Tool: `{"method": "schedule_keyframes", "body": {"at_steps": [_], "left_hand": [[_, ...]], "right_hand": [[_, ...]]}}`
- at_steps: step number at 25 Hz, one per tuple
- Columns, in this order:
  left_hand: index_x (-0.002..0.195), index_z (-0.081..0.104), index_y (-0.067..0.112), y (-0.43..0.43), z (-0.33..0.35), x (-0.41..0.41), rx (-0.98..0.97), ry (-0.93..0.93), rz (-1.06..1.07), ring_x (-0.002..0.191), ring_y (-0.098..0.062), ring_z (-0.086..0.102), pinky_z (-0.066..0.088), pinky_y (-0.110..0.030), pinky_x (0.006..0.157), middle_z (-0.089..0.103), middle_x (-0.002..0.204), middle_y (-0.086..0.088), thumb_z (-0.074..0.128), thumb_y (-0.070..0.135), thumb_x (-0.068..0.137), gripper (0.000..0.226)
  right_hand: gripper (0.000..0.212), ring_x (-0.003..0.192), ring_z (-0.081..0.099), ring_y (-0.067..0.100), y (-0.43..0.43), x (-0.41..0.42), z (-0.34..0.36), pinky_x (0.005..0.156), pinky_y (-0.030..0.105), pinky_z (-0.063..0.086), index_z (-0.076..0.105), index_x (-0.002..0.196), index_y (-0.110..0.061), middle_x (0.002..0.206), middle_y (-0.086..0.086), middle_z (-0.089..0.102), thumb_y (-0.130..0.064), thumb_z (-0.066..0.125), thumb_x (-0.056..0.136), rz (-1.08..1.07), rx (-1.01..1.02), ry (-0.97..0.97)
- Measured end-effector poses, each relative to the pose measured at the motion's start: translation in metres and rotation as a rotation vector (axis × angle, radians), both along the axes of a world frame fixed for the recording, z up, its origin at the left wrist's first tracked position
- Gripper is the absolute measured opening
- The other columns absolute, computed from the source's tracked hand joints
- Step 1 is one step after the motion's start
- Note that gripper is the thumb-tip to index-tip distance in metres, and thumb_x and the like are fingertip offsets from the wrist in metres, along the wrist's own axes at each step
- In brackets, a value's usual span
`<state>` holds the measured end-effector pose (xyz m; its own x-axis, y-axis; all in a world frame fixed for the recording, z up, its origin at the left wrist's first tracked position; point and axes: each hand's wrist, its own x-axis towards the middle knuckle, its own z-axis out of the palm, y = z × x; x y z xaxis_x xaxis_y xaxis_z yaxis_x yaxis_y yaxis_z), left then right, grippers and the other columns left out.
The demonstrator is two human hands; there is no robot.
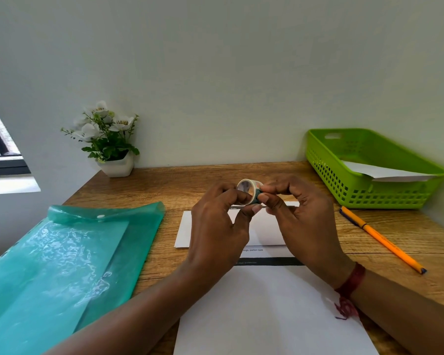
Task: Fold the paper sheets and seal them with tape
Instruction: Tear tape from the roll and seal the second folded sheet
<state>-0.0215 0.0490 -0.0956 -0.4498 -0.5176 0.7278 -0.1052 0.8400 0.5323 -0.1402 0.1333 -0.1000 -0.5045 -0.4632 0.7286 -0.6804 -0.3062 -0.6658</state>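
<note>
A small patterned tape roll [249, 188] is lifted above the desk between both hands. My left hand [215, 226] grips the roll from the left, fingers curled round its rim. My right hand [300, 221] pinches the roll's right edge with thumb and forefinger. Under the hands lies a folded white paper [260, 230] on the wooden desk [164, 252]. A larger white sheet [269, 311] with a black printed band lies nearer to me, partly under my forearms.
A teal plastic folder [62, 262] covers the desk's left side. A green basket [369, 185] holding white paper stands at the back right, an orange pen [382, 239] in front of it. A potted white-flower plant [108, 142] is at the back left by the wall.
</note>
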Motion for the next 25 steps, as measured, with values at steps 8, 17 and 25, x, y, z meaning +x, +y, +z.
{"method": "schedule_keyframes", "body": {"at_steps": [8, 17, 25], "left_hand": [[0.091, 0.07, 0.016, -0.001, 0.002, -0.005, 0.04, -0.064, -0.048, 0.08, 0.003, 0.054, 0.044, -0.007, 0.065, 0.058, 0.091, 0.014, 0.074, 0.022, 0.082, 0.012], [0.094, 0.071, 0.024, 0.0, 0.013, -0.002, 0.332, -0.186, -0.051, 0.078, -0.005, 0.057, 0.036, -0.011, 0.055, 0.065, 0.088, 0.011, 0.068, 0.034, 0.086, 0.013], [0.085, 0.068, 0.028, -0.007, 0.017, 0.0, 0.424, -0.234, -0.113, 0.068, -0.001, 0.057, 0.039, -0.008, 0.049, 0.064, 0.079, 0.014, 0.067, 0.039, 0.086, 0.011]], "right_hand": [[0.011, 0.089, 0.059, 0.008, -0.006, 0.002, -0.005, 0.07, 0.044, 0.057, 0.064, 0.086, -0.017, 0.091, -0.01, 0.057, -0.006, 0.067, 0.085, -0.143, 0.008, 0.024], [0.005, 0.09, 0.058, -0.004, -0.006, 0.009, -0.004, 0.076, 0.006, 0.041, 0.065, 0.088, -0.013, 0.089, -0.004, 0.063, -0.011, 0.061, 0.085, -0.15, -0.013, 0.072], [0.006, 0.091, 0.064, 0.001, -0.006, 0.01, -0.005, 0.079, 0.015, 0.048, 0.066, 0.089, -0.02, 0.093, -0.009, 0.07, -0.018, 0.061, 0.089, -0.089, 0.017, -0.01]]}}
